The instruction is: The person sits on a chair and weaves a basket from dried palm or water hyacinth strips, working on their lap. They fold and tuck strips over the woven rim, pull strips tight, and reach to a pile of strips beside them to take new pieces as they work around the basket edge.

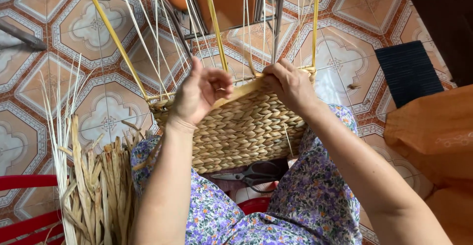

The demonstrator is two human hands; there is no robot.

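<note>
A half-woven straw basket (pixel 241 131) rests between my knees, its braided wall facing me. Thin pale stakes (pixel 148 43) and yellow frame rods (pixel 116 40) rise from its rim. My left hand (pixel 199 95) pinches a flat straw strand (pixel 241 91) at the rim's left part. Gripping the same strand at the rim's right part is my right hand (pixel 290 85). Black scissors (pixel 253 172) lie on my lap below the basket.
A bundle of dried straw strips (pixel 96 186) stands at my left, against a red plastic stool (pixel 27 203). An orange bag (pixel 436 131) and a dark ribbed mat (pixel 406 70) lie at the right. Metal chair legs (pixel 276 13) stand beyond on the patterned tiled floor (pixel 103 23).
</note>
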